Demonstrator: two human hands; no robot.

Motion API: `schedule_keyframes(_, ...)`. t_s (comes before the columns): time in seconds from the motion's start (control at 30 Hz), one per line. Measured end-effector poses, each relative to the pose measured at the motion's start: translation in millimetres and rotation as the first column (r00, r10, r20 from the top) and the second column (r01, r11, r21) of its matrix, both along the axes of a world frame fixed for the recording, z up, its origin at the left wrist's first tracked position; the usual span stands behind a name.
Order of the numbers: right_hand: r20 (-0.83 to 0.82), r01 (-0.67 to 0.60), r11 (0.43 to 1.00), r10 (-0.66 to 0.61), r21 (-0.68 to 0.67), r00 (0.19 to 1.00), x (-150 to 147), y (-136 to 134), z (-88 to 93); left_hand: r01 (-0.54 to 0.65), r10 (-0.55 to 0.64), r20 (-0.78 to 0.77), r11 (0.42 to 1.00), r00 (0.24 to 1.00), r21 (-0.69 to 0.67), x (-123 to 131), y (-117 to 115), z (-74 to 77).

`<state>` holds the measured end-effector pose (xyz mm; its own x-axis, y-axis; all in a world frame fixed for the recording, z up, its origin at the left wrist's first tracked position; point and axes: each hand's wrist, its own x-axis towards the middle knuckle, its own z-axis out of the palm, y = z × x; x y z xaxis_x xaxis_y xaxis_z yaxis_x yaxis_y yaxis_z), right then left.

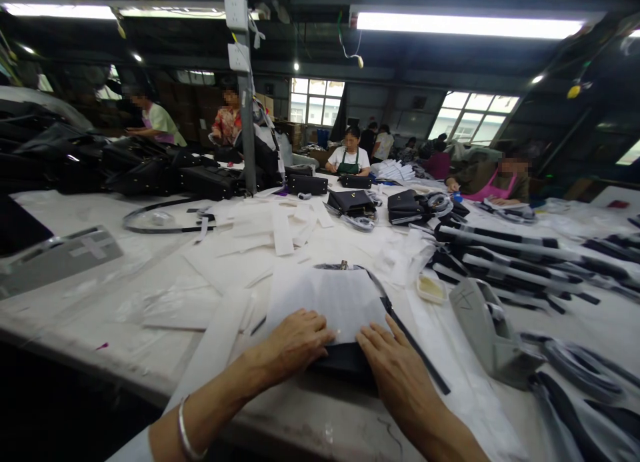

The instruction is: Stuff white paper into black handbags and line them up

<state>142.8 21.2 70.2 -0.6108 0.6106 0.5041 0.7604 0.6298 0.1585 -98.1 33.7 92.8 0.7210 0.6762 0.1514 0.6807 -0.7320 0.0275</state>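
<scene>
A white paper sheet point(325, 295) lies over a black handbag point(345, 363) at the near edge of the table. My left hand point(300, 339) rests on the sheet's lower left part, its fingers laid out and slightly bent. At the lower right corner of the sheet, my right hand point(397, 359) presses down with its fingers stretched. Between my hands the bag's dark near side shows; the paper hides much of the rest. A black strap point(425, 362) runs along the right side, past my right hand.
A grey tape dispenser point(493, 332) and a small yellowish dish point(432, 289) stand to the right, near wrapped black straps point(510, 265). Loose white papers point(280, 229) lie ahead. Black bags point(150, 162) are piled at the far left. Several people work across the table around a metal post point(247, 115).
</scene>
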Motion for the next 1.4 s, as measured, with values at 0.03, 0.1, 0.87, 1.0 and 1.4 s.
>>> schedule_keyframes(0.03, 0.004, 0.000, 1.000, 0.000, -0.002, 1.000, -1, 2, 1.5, 0.016, -0.016, -0.003, 1.000, 1.000, -0.008, -2, 1, 1.1)
schedule_keyframes(0.1, -0.014, -0.005, 1.000, 0.005, -0.008, 1.000, -3, 9, 3.4, 0.062, -0.062, -0.002, 0.998, 0.998, -0.028, -3, 2, 4.6)
schedule_keyframes(0.87, -0.030, -0.051, 0.872, 0.042, -0.486, 0.999, 19, -4, 30.1, 0.089, -0.097, 0.018, 0.962, 0.995, 0.257, 9, -16, -12.0)
schedule_keyframes(1.0, 0.075, 0.070, 0.812, -0.032, -0.579, 0.997, -5, -5, 54.0, 0.105, -0.129, 0.070, 0.958, 0.989, 0.268, 11, -18, -18.9)
schedule_keyframes(1.4, 0.194, 0.178, 0.875, -0.099, -0.450, 0.976, -40, 8, 25.2, 0.107, -0.122, 0.093, 0.981, 0.988, 0.161, 11, -22, -19.7)
